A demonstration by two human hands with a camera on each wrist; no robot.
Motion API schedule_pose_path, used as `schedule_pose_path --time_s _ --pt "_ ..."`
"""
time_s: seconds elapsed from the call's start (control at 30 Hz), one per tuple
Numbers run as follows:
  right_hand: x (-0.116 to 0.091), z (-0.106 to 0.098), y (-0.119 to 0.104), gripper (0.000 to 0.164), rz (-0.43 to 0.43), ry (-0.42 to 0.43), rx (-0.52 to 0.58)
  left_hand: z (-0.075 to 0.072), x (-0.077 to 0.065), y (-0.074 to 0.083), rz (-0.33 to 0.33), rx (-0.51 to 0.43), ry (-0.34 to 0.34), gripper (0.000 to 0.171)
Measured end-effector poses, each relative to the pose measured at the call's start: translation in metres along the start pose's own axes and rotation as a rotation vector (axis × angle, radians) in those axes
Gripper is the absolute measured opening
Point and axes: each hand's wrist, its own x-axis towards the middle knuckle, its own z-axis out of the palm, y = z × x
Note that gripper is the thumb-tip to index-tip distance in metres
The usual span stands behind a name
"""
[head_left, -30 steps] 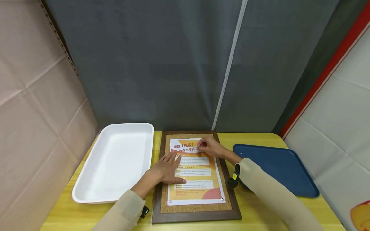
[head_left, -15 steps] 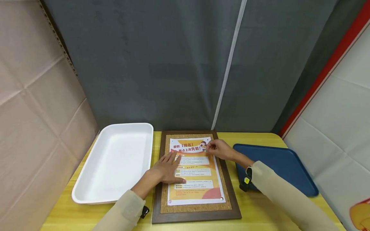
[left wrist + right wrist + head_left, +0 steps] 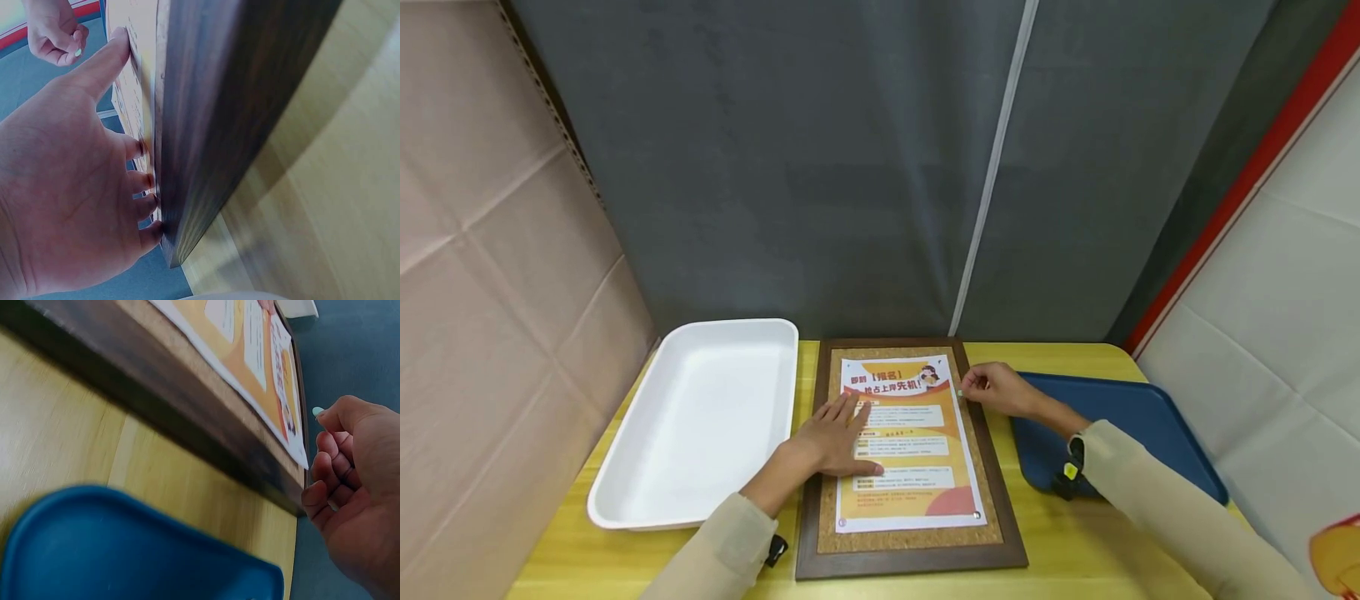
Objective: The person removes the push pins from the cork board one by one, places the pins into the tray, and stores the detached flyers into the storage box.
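Note:
A poster (image 3: 910, 500) printed in orange and white lies on a cork board (image 3: 917, 543) with a dark wooden frame (image 3: 917, 563). Spread flat, my left hand (image 3: 831, 442) rests on the poster's left side, its thumb pointing across it. Over the board's upper right edge, my right hand (image 3: 996, 389) pinches a small pale-green thumbtack (image 3: 318, 412) between thumb and forefinger. The tack's head shows at the fingertips; its point is hard to make out. In the left wrist view, the same tack (image 3: 78, 52) appears as a pale dot.
Left of the board stands a deep white tray (image 3: 597, 508). A shallow blue tray (image 3: 1120, 417) lies to the right, partly under my right forearm. Behind the yellow wood-grain table (image 3: 1052, 550) rises a dark grey partition (image 3: 820, 208).
My right hand has moved right, from over the poster's heading to the board's right edge, uncovering the printed figure in the poster's corner. The left hand has stayed in place.

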Motion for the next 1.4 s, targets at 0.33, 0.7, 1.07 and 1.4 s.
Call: schedule_pose_path --time_s 0.33,0.7,1.07,1.4 --pt "-0.017 -0.014 0.021 0.008 0.037 0.025 0.022 -0.003 -0.001 0.0 -0.001 -0.004 0.008 0.112" --pt "-0.033 -0.027 0.036 0.008 0.082 0.041 -0.011 -0.003 -0.003 0.0 0.0 -0.025 0.007 0.112" --pt "-0.05 -0.039 0.057 0.009 0.139 0.085 -0.061 -0.003 -0.003 -0.001 0.005 -0.03 0.009 0.111" --pt "-0.058 -0.045 0.08 0.007 0.215 0.103 -0.093 -0.004 -0.003 -0.001 0.007 -0.027 0.001 0.111"
